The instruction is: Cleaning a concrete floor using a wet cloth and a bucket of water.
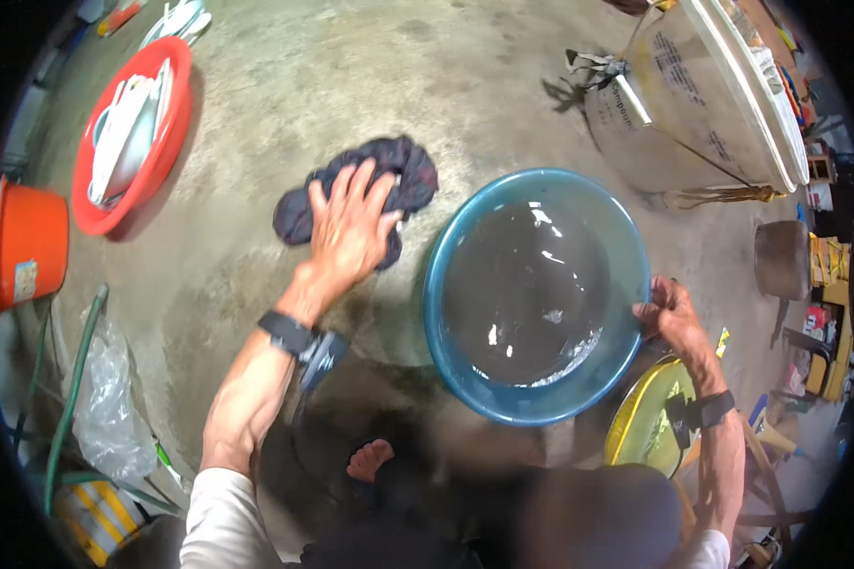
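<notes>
A crumpled dark cloth lies on the concrete floor a little left of the middle. My left hand presses flat on top of it, fingers spread and stretched out. To the right of the cloth stands a round blue plastic basin holding murky grey water, with light glinting off its surface. My right hand has hold of the basin's right rim, the fingers partly hidden behind the edge. Around the cloth and basin the floor looks damp in patches.
A red basin with white dishes stands far left, above an orange bucket. A green hose and clear plastic bag lie lower left. A large whitish bucket stands far right; a yellow-rimmed tub sits near my right forearm.
</notes>
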`<act>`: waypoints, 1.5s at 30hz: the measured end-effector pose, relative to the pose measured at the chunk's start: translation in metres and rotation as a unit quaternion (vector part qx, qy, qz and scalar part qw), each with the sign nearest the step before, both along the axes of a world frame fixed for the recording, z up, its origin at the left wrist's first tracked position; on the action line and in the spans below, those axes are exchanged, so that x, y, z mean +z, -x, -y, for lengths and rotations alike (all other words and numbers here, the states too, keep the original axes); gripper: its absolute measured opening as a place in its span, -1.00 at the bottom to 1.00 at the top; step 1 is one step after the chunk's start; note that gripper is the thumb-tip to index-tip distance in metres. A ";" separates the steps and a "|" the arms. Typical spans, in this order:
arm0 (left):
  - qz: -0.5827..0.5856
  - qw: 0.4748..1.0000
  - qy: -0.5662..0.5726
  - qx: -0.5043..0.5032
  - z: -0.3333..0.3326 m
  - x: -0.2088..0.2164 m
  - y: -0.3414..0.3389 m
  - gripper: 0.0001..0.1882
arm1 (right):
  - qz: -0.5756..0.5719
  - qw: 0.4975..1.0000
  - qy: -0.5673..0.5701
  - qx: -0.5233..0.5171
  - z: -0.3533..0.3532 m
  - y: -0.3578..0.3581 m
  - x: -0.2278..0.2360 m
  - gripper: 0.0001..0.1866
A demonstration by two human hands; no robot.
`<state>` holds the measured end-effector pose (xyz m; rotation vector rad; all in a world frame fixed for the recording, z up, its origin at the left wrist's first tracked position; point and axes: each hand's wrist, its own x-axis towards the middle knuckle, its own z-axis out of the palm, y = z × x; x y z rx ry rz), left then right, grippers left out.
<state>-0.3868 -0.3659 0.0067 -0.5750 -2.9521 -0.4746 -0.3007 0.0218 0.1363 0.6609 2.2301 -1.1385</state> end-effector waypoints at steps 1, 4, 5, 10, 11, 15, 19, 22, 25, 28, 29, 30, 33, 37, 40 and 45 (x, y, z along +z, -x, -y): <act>-0.009 1.000 0.008 -0.007 -0.010 -0.006 0.024 -0.55 | 0.001 1.000 -0.002 -0.005 -0.004 -0.004 -0.006 -0.77; -0.043 0.999 0.020 -0.010 -0.039 -0.014 0.084 -0.55 | 0.007 0.998 0.019 -0.055 -0.007 -0.016 -0.010 -0.77; -0.049 0.998 0.026 -0.006 -0.045 -0.015 0.099 -0.55 | 0.017 0.998 0.017 -0.057 -0.001 -0.014 -0.010 -0.76; -0.022 0.999 0.015 -0.048 -0.060 -0.009 0.123 -0.57 | -0.058 0.996 -0.070 -0.024 -0.008 -0.023 0.012 -0.60; -0.007 0.997 0.014 -0.071 -0.054 -0.008 0.118 -0.57 | -0.059 0.996 -0.068 -0.023 -0.001 -0.024 0.022 -0.60; -0.009 0.986 -0.015 -0.168 -0.025 -0.003 0.049 -0.60 | -0.126 0.990 -0.049 -0.030 0.026 -0.039 0.080 -0.57; 0.060 0.974 0.012 -0.216 0.015 0.023 -0.057 -0.56 | -0.213 0.976 -0.044 0.009 0.067 -0.064 0.113 -0.63; 0.146 0.960 0.048 -0.234 0.059 0.033 -0.143 -0.55 | -0.275 0.950 -0.129 0.075 0.092 -0.088 0.133 -0.70; 0.190 0.956 0.063 -0.215 0.092 0.039 -0.196 -0.54 | -0.288 0.948 -0.131 0.015 0.098 -0.124 0.146 -0.67; 0.189 0.963 0.025 -0.191 0.071 0.038 -0.180 -0.54 | -0.327 0.898 -0.238 0.172 0.068 -0.180 0.186 -0.55; 0.198 0.965 0.028 -0.170 0.071 0.038 -0.168 -0.54 | -0.284 0.899 -0.243 0.227 0.029 -0.221 0.189 -0.44; 0.181 0.970 0.023 -0.162 0.064 0.042 -0.153 -0.53 | -0.257 0.891 -0.295 0.229 0.008 -0.268 0.176 -0.56; 0.102 0.985 0.023 -0.139 0.026 0.023 -0.092 -0.55 | -0.327 0.879 -0.244 0.247 0.093 -0.189 0.165 -0.52; -0.040 0.988 -0.046 -0.141 -0.022 -0.002 0.021 -0.64 | -0.356 0.864 -0.271 0.229 0.097 -0.194 0.168 -0.49; -0.030 0.996 0.034 -0.076 -0.033 -0.005 0.094 -0.56 | -0.320 0.880 -0.254 0.241 0.105 -0.185 0.173 -0.51; -0.034 0.998 0.015 -0.046 -0.028 -0.012 0.132 -0.57 | -0.317 0.884 -0.236 0.249 0.111 -0.174 0.170 -0.53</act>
